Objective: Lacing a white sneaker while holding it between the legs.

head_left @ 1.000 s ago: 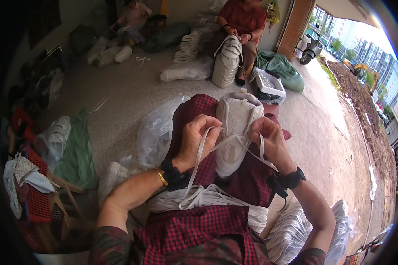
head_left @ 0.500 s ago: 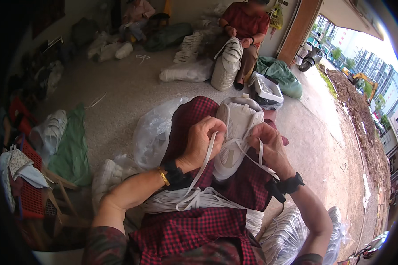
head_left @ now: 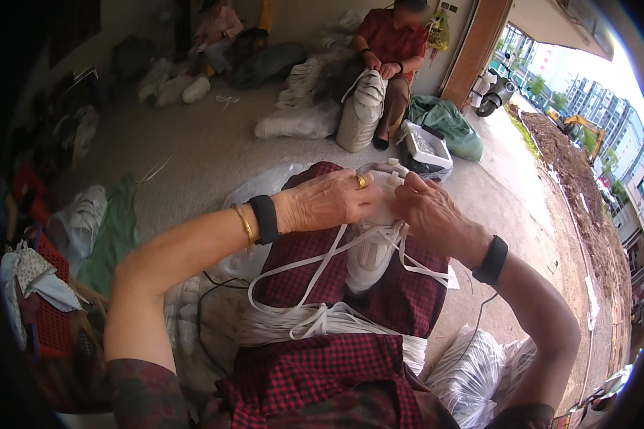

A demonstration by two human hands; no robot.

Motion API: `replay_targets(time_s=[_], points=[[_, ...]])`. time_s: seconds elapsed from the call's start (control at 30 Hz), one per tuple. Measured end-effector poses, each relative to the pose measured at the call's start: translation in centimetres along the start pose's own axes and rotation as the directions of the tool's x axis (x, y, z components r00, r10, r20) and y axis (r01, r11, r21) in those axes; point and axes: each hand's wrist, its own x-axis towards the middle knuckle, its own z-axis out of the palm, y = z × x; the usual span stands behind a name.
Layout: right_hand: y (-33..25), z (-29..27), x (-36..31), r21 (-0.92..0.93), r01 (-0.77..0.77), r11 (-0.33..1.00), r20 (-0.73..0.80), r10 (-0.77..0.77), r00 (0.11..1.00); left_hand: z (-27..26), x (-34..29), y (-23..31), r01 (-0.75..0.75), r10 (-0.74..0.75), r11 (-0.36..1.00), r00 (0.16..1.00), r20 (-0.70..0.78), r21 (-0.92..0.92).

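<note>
A white lace-up sneaker [head_left: 368, 266] rests on my lap over a red-and-black checked apron [head_left: 300, 275]. Its toe points toward me, and a white shoelace [head_left: 315, 275] crosses its front. My left hand [head_left: 333, 200], wearing a gold ring, is closed at the shoe's upper left side; one lace run loops out and back up under it. My right hand [head_left: 433, 214] is closed at the upper right side, with the other lace run rising to it. The fingertips of both are partly hidden against the shoe. A bundle of white laces [head_left: 325, 323] lies across my lap below.
A co-worker [head_left: 393, 43] in a red shirt sits ahead, hands on a stack of white shoes [head_left: 361, 118]. Near them are a white box [head_left: 428, 146] and a green sack [head_left: 447, 129]. Plastic-wrapped bundles [head_left: 469, 372] lie at lower right; a red basket [head_left: 50, 314] stands left.
Both hands have moved from the shoe's middle to its far upper end and closer together. The lace runs now hang in wider loops. The co-worker's hands have moved slightly lower.
</note>
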Motion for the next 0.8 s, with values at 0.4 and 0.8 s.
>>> replay_targets(time_s=[0.4, 0.8], points=[[1.9, 1.3, -0.4, 0.352, -0.061, 0.934, 0.115, 0.022, 0.993, 0.0, 3.5, -2.4, 0.546, -0.031, 0.743, 0.606, 0.795, -0.387], [-0.5, 0.8, 0.9, 0.917, -0.400, 0.016, 0.262, 0.731, 0.630, -0.4, 3.1, 0.9, 0.818, -0.526, 0.349, 0.574, 0.627, -0.456]])
